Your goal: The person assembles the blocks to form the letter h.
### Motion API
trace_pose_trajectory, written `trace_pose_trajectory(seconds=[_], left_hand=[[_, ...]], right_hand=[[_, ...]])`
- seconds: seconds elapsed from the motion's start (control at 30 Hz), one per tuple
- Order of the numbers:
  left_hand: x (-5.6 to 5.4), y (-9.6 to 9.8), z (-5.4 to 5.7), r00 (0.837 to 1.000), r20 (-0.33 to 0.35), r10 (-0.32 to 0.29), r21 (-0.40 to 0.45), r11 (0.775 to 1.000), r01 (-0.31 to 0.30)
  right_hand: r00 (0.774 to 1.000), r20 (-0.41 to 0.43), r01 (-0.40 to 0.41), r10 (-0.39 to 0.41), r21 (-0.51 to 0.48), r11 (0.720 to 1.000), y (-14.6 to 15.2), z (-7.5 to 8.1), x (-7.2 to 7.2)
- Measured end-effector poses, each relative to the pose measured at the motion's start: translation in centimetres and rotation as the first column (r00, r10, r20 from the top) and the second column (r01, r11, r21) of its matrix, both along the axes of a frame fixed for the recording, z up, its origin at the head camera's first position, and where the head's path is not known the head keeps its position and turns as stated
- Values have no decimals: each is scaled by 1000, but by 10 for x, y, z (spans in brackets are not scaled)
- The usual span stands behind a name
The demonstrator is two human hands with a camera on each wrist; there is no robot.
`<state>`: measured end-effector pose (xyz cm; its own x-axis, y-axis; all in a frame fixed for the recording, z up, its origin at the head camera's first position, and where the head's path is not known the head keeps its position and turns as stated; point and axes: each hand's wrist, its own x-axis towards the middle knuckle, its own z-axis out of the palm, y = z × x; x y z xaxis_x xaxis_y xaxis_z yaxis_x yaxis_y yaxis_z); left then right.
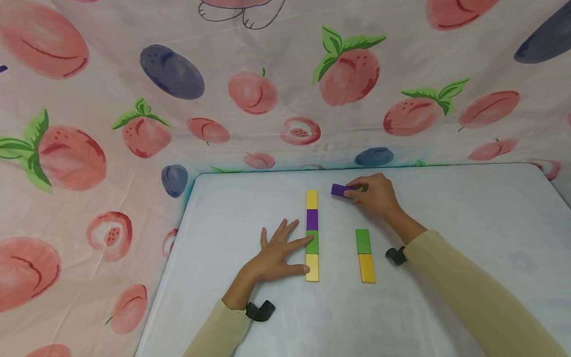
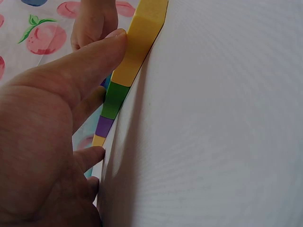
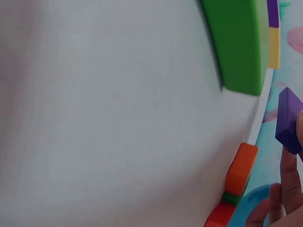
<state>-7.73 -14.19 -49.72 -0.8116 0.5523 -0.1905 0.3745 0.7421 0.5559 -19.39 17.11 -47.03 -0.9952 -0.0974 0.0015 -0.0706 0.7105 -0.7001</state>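
Note:
Four colours of block ends meet in one upright column: a yellow block [image 1: 312,200], a purple block [image 1: 312,219], a green block [image 1: 314,246] and a pale yellow block [image 1: 314,272] nearest me. Against its left side, my left hand [image 1: 273,259] rests with fingers spread; the index fingertip touches the green block and the thumb touches the pale yellow one. My right hand [image 1: 375,196] pinches a loose purple block [image 1: 338,190] between thumb and fingers, to the right of the column's far end. The held block also shows in the right wrist view, tilted and apart from the table.
Right of the column, a second green block [image 1: 363,241] adjoins an orange-yellow block [image 1: 368,268]. In the right wrist view, an orange block [image 3: 242,165] and a red block [image 3: 220,216] lie near my right hand. Fruit-patterned cloth [image 1: 267,59] hangs behind the white table [image 1: 241,198].

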Motion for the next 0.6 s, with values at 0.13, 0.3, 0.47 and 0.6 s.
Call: trace_pose_trajectory(seconds=[0.13, 0.3, 0.47, 0.6], left_hand=[[0, 0, -1, 1000, -5, -4, -4, 1000, 4], [0, 0, -1, 1000, -6, -5, -2, 1000, 5], [-1, 1, 0, 1000, -5, -2, -3, 1000, 2], [-1, 1, 0, 1000, -6, -3, -5, 1000, 3]], right_hand=[[999, 28, -22, 21, 4, 1000, -3, 3, 7], [997, 59, -47, 48, -28, 999, -7, 5, 12], [995, 65, -71, 72, -24, 997, -8, 3, 14], [991, 92, -91, 93, -26, 995, -8, 1, 13]])
